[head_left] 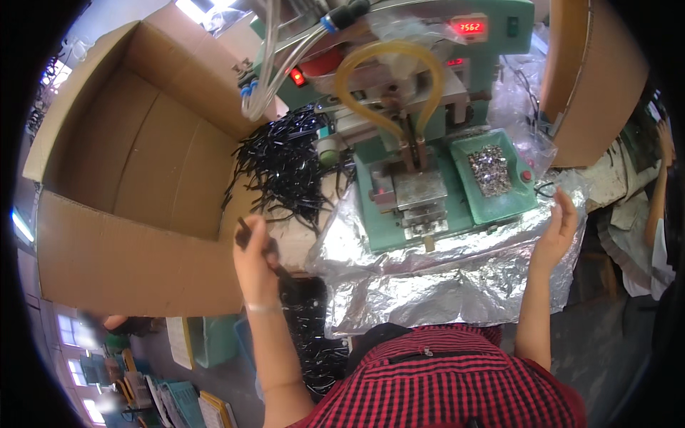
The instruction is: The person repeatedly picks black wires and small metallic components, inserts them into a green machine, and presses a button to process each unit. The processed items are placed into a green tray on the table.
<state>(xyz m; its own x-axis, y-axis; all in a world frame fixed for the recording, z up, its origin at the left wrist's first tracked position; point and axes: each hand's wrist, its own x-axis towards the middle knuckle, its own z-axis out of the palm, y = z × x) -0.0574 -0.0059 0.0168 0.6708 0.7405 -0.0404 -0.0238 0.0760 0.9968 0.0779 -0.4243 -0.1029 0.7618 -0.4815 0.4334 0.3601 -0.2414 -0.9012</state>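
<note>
My left hand (255, 260) is closed around a dark, stick-like piece (245, 227), slightly blurred, in front of the big carton. Another dark length (287, 280) shows below its fingers; I cannot tell if both belong to one thing. At the right, my right hand (555, 232) is raised over the foil with its fingers loosely stretched. A short black wire (545, 190) lies by its fingertips, and no grip on it is visible. Between my hands stands a green bench machine (382, 232) with a metal fixture (421, 189) under two copper-coloured electrodes (414, 155).
Small shiny metal parts (489, 171) fill part of a green tray (467, 203) beside the fixture. Black strips (285, 157) are heaped left of the machine. An open carton (128, 250) borders the left, another carton (596, 93) the right. Crumpled foil (442, 289) covers the front edge.
</note>
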